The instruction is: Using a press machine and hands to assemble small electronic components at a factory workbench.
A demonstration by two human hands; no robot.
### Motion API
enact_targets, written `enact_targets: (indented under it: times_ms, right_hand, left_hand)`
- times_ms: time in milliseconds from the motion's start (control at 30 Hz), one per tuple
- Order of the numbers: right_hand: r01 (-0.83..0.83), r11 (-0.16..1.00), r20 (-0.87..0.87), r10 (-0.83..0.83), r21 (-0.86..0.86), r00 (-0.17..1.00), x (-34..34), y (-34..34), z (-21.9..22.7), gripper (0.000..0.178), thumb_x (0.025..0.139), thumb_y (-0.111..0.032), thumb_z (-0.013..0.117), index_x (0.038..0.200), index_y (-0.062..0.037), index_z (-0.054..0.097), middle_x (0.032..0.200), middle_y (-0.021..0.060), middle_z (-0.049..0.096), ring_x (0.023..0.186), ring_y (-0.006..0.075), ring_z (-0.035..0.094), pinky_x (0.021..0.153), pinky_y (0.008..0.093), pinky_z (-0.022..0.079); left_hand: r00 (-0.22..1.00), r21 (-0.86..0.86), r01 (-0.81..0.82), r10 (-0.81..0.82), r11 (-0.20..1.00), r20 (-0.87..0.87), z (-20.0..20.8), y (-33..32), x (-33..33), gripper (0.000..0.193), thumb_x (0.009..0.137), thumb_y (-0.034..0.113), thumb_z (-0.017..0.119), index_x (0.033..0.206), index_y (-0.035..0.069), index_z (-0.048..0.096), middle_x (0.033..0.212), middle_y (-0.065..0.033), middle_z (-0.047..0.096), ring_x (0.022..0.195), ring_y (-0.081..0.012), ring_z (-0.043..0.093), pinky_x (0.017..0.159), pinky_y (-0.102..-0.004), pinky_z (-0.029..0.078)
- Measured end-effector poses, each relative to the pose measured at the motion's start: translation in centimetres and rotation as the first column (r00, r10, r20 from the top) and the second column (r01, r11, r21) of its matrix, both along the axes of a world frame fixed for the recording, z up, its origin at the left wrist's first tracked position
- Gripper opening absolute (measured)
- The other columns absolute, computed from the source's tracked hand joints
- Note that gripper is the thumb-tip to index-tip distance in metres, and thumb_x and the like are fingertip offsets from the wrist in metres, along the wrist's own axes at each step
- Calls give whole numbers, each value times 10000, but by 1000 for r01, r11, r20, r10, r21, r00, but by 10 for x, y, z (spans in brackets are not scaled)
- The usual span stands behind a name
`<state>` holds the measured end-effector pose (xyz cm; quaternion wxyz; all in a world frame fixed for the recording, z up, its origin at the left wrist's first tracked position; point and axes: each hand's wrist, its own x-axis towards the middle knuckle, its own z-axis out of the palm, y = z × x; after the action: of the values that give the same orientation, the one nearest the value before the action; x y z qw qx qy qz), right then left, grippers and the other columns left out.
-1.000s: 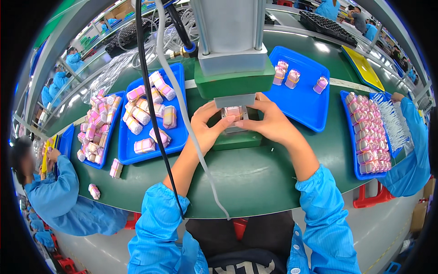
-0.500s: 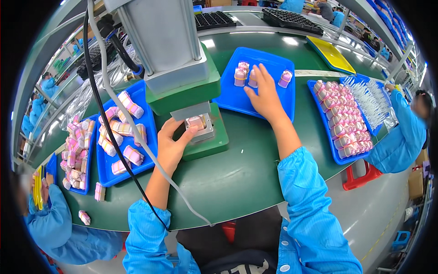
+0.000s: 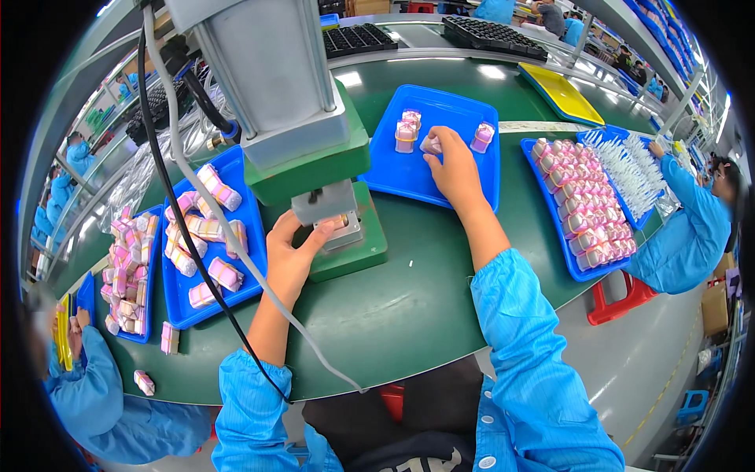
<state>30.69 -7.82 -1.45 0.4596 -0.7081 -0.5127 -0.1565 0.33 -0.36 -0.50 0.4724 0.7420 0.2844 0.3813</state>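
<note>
In the blue tray [image 3: 393, 179] ahead of me, my right hand [image 3: 456, 169] pinches a small pink-and-white wrapped bundle [image 3: 430, 145]. Two similar bundles [image 3: 406, 135] stand to its left, and another bundle [image 3: 482, 138] stands to its right. At the green press [image 3: 314, 169], my left hand [image 3: 289, 256] has thumb and fingers apart, the thumb tip beside the metal fixture [image 3: 346, 236]. A bundle [image 3: 340, 222] sits in that fixture, mostly covered by the grey press block [image 3: 324, 203] above it.
Left of the press, a blue tray [image 3: 179, 311] holds several bundles, with a fuller tray [image 3: 148, 322] beyond. Hanging cables [image 3: 206, 200] cross before my left arm. At right are a packed blue tray [image 3: 582, 275] and a yellow tray [image 3: 562, 94]. Co-workers [image 3: 684, 228] sit on both sides.
The press block has come down over the bundle in the fixture. My left fingers have drawn slightly back from it, while my right hand has closed on a bundle in the tray.
</note>
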Motion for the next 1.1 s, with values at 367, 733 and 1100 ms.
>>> enact_targets:
  times_ms: [367, 733, 1100]
  right_hand:
    - [-44, 997, -132, 35, -66, 991, -22, -7, 21, 396, 766, -78, 788, 1116, -50, 603, 1041, 166, 685, 998, 322, 665, 871, 375, 516]
    - [-131, 982, -180, 105, -134, 978, -18, -8, 12, 535, 744, -21, 769, 1257, -86, 631, 1087, 157, 671, 989, 335, 652, 881, 402, 522]
    - [-119, 974, -293, 59, -191, 954, -33, -12, 25, 605, 751, -21, 774, 1320, -93, 579, 1168, 202, 673, 1063, 366, 652, 925, 402, 511]
  left_hand:
    - [999, -29, 14, -13, 999, 33, 0, 0, -2, 288, 835, 217, 759, 1078, 63, 747, 1111, -91, 710, 1113, -237, 589, 1007, -375, 407]
    - [999, 20, 33, -33, 999, -27, 0, -1, 0, 235, 853, 250, 727, 1045, 123, 769, 1135, -52, 714, 1106, -248, 568, 1052, -389, 355]
    - [1000, 75, 9, -11, 997, 24, 4, -2, 0, 232, 857, 287, 713, 1012, 124, 771, 1156, -56, 714, 1079, -227, 609, 1077, -397, 317]
